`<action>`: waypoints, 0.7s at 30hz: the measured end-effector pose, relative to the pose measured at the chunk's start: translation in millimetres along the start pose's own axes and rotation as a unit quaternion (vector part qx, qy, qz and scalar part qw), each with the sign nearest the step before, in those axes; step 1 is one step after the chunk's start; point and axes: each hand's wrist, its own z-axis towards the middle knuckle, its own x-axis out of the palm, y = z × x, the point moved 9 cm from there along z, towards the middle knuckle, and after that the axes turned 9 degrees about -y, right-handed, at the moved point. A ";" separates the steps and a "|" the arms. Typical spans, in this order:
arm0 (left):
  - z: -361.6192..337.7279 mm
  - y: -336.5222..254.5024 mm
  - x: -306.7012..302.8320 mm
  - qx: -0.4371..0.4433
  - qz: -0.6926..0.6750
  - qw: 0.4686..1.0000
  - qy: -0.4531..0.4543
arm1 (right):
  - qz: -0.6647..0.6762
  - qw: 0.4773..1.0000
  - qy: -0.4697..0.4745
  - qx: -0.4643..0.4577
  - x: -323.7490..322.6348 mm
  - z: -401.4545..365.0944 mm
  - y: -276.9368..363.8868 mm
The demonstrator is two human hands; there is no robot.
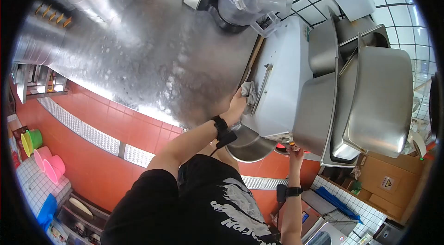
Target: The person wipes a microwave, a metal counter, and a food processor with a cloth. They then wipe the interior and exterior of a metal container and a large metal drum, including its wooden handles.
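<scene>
Two hands (237,102) (296,153); left grips one cloth (249,91)

Our left arm (178,152) reaches forward and to the right, elbow slightly bent, left wrist (223,124) roughly in line. Our left hand (237,101) is at the right edge of the bench (185,60), near its near right corner, fingers bunched in a grip. Our right forearm (291,215) points forward; right hand (296,153) is past that corner, closer to us, fingers bent, grip too small to read.
</scene>
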 end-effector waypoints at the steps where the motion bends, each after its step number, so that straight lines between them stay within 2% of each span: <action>1: -1.4 4.0 -7.4 -0.016 -0.014 0.998 -0.053 | -0.014 1.000 0.002 0.007 0.5 -0.8 0.7; 4: 12.1 24.0 -15.7 -0.012 0.011 0.998 -0.063 | -0.026 0.999 -0.012 0.024 -0.3 -1.0 -2.3; 5: 6.2 14.2 -15.4 -0.013 0.011 0.998 -0.062 | -0.026 0.999 -0.013 0.025 0.9 -3.0 -1.4; 7: -14.2 -13.0 -22.4 -0.057 0.229 0.967 -0.097 | 0.015 1.000 -0.026 -0.005 2.4 -5.2 8.3; 8: -12.0 -18.0 -22.2 -0.056 0.230 0.967 -0.097 | 0.016 1.000 -0.027 -0.005 3.6 -4.1 6.9; 10: -8.1 -45.8 -10.2 0.078 0.282 0.953 -0.082 | 0.052 0.998 -0.034 0.020 0.2 -6.1 -1.5; 11: -5.5 -52.0 -5.2 0.077 0.284 0.952 -0.080 | 0.053 0.998 -0.036 0.023 -0.4 -5.5 -3.1; 13: -15.2 -112.2 13.9 0.304 0.273 0.906 -0.109 | 0.054 0.999 -0.005 0.001 2.7 -6.7 -1.5; 14: -14.0 -130.3 23.9 0.305 0.274 0.906 -0.106 | 0.056 0.998 -0.008 0.002 2.6 -6.4 -2.5; 16: -33.4 -185.5 61.6 0.475 0.233 0.847 -0.045 | 0.027 0.999 -0.024 -0.027 1.0 -7.6 0.2; 17: -28.0 -192.1 72.5 0.478 0.233 0.846 -0.043 | 0.030 0.999 -0.026 -0.028 0.7 -6.7 -2.3; 19: -28.6 -204.5 110.7 0.550 0.240 0.799 0.019 | 0.026 0.998 -0.028 -0.047 -0.2 -7.9 -15.6; 20: -12.9 -201.8 119.0 0.546 0.245 0.802 -0.005 | 0.223 0.973 -0.054 0.032 -3.8 -5.9 -53.1; 21: 8.2 -196.4 125.4 0.548 0.246 0.799 -0.003 | 0.227 0.972 -0.054 0.031 -3.1 0.3 -53.4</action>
